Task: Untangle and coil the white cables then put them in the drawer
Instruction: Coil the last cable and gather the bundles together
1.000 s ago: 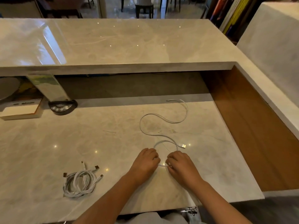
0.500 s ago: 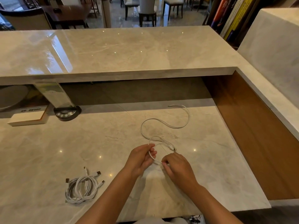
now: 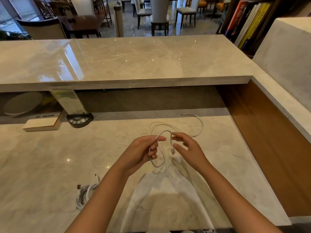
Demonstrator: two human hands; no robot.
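A loose white cable (image 3: 200, 126) trails across the marble desk (image 3: 50, 157) toward the back right. My left hand (image 3: 143, 153) is raised above the desk and pinches this cable, with a small loop hanging below the fingers. The cable's plug end dangles between my hands. My right hand (image 3: 188, 148) is beside it with fingers spread, thumb and forefinger close to the cable near the plug. A bundle of coiled white cables (image 3: 85, 194) lies at the front left, partly hidden by my left forearm. No drawer is in view.
A raised marble counter (image 3: 134, 61) overhangs the back of the desk. A black round device (image 3: 79, 119), a white box (image 3: 42, 124) and a clear sign stand sit at the back left. A wooden side panel (image 3: 269, 140) bounds the right.
Both hands lifted off the desk with the near end of the cable. The left hand now holds a hanging loop, and the right hand has opened beside the plug.
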